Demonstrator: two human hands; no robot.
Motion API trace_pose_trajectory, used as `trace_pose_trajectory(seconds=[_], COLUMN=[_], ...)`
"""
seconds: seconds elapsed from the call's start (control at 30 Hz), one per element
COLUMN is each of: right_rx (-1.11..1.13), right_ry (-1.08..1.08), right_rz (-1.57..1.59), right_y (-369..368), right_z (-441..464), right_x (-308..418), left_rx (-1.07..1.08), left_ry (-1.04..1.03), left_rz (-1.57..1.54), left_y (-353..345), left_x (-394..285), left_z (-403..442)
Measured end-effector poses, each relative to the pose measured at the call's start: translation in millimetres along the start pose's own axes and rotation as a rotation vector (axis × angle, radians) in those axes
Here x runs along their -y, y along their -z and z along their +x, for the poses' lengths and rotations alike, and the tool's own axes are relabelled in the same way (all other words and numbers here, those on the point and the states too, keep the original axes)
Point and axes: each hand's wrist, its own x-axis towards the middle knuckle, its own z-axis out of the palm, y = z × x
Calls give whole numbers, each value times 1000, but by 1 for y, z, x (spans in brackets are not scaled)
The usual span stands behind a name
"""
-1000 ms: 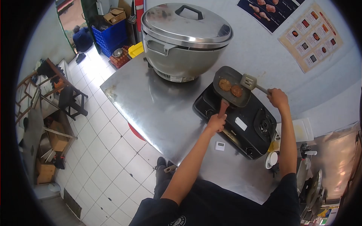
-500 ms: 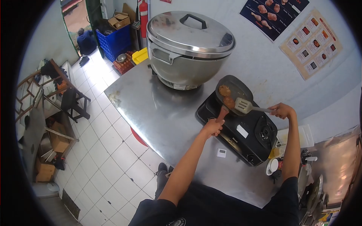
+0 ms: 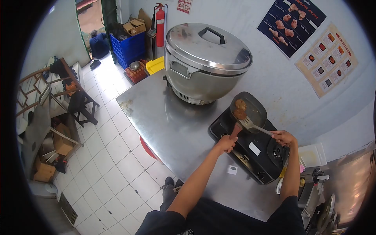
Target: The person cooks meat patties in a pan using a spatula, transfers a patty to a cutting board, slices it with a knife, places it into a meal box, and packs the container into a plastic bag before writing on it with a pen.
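- Right of centre, our left hand [image 3: 226,144] grips the handle [image 3: 236,131] of a pan [image 3: 256,111] above a black stove [image 3: 244,158].
- Just right of it, our right hand [image 3: 284,138] holds a spatula [image 3: 246,123] at browned patties [image 3: 240,112].
- Upper centre, we see a steel cooker [image 3: 203,76] (lid on).
- Upper right, two food posters [image 3: 291,25].

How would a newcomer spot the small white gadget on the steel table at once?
Find the big lidded steel pot, then the black stove beside it. The gadget lies on the table by the stove's near edge, closer in than the left hand. Its small grey display distinguishes it from the plain white label on the stove.
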Motion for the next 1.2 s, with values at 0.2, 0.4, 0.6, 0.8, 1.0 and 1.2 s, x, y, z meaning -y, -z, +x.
trace_pose_trajectory(seconds=[0.2, 0.4, 0.6, 0.8, 1.0, 1.2], right_rx=[-23, -119, -272, -286, -318, -284], right_ry=[75, 139, 131, 42, -103, -205], right_rz=[70, 66, -205, -629, -962, -908], right_y=[-15, -30, -22, -17, -6, 13], right_z=[5, 11, 15, 3, -12, 19], right_x=[-10, 1, 36, 107, 136, 124], left_rx=[-17, -17, -30, -24, -13, 4], left_ry=[11, 6, -4, 3, 6, 40], left_rz=[11, 13, 8, 20, -27, -76], left_y=[-1, -1, -3, -3, -7, -14], left_x=[1, -1, 2, 3, 1, 0], left_z=[0, 0, 0, 0, 0, -2])
